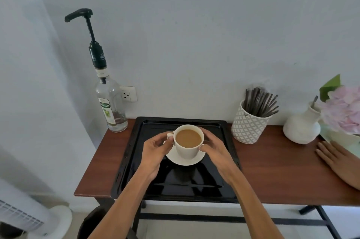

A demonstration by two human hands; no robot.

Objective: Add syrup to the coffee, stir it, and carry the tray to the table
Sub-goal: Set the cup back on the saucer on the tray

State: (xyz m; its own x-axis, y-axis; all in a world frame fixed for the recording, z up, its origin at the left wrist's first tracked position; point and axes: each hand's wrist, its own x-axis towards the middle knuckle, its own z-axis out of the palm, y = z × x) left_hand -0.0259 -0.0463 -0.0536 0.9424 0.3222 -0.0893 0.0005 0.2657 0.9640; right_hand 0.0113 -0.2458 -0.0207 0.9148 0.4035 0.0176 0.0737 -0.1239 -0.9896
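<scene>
A white cup (188, 150) full of light brown coffee stands on a white saucer (185, 160) in the far half of a black tray (175, 186). My left hand (155, 151) pinches the cup's handle on the left. My right hand (214, 150) rests its fingers against the cup's right side. A clear syrup bottle (110, 106) with a tall black pump stands at the table's far left corner, the spout pointing left. Dark stir sticks (260, 102) fill a white patterned pot (249, 127) to the right of the tray.
The tray lies on a narrow brown wooden table (282, 170) against a white wall. A white vase (302, 127) with pink flowers stands far right. Another person's hand (339, 161) rests flat on the table's right end. A white fan base (56, 221) stands on the floor, lower left.
</scene>
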